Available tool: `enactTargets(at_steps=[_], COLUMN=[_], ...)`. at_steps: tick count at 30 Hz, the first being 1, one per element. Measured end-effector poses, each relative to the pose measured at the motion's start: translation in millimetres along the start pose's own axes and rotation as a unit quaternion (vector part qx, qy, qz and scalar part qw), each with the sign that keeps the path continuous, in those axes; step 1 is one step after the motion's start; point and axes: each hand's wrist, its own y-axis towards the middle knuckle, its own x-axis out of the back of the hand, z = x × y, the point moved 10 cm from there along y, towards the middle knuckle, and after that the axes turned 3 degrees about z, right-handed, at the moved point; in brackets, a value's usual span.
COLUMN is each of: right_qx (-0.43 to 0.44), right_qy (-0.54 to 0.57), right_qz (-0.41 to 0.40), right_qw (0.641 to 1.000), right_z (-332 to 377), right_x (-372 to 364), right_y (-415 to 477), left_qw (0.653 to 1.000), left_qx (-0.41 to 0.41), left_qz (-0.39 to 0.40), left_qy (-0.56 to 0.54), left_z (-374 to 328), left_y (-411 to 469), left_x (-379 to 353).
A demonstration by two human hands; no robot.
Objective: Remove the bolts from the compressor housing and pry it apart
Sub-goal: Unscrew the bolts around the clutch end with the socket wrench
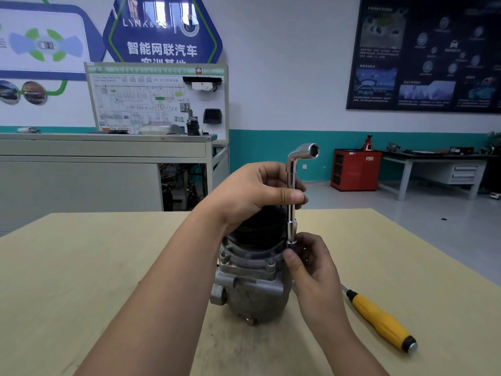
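Head view, and we're right over the grey cast-metal compressor housing. It stands on end in the middle of the pale wooden table, with its black ribbed section on top. Where's the tool?

Upright on the flange at the housing's right side: the L-shaped chrome socket wrench, long axis vertical, its short open arm kicked out to the right at the top. We can't see the bolt under it, because socket and fingers hide it.

And the hands?

Left hand is high, fingers curled round the shaft, thumb pressed across it. Right hand is low, thumb and fingertips pinching the socket's foot just where it meets the flange. So the right is nearer the bolt.

We'd judge a bolt is being spun out, then. The turn goes about that vertical axis, and the bolt would lift straight up.

Agreed, and another bolt head sits in the flange nearer us, so prying looks some way off.

The pry tool?

Yellow-handled screwdriver, lying on the table just right of the right forearm. Beyond that we have a grey workbench at left, a red cabinet by the teal-banded wall and a dark poster above.
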Motion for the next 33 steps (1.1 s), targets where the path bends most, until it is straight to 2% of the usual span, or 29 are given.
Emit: enactTargets(at_steps=[7, 21, 30, 33], right_qx=[0.021, 0.02, -0.018, -0.023], right_qy=[-0.033, -0.023, 0.025, 0.0], right_qz=[-0.017, 0.006, 0.007, 0.0], right_qw=[0.999, 1.0, 0.999, 1.0], right_z=[2.9, 6.1, -2.8, -5.1], right_x=[1.5, -0.9, -0.5, 1.8], right_y=[0.8, 3.2, 1.3, 0.8], left_qw=[1.0, 0.999, 1.0, 1.0], left_qx=[-0.003, 0.0, -0.002, -0.003], left_qz=[-0.01, 0.047, 0.005, -0.011], left_qy=[0.026, -0.026, -0.007, 0.013], left_z=[-0.7, 1.1, 0.8, -0.2], left_y=[2.5, 0.6, 1.4, 1.5], left_x=[1.3, -7.5, -1.5, 1.3])
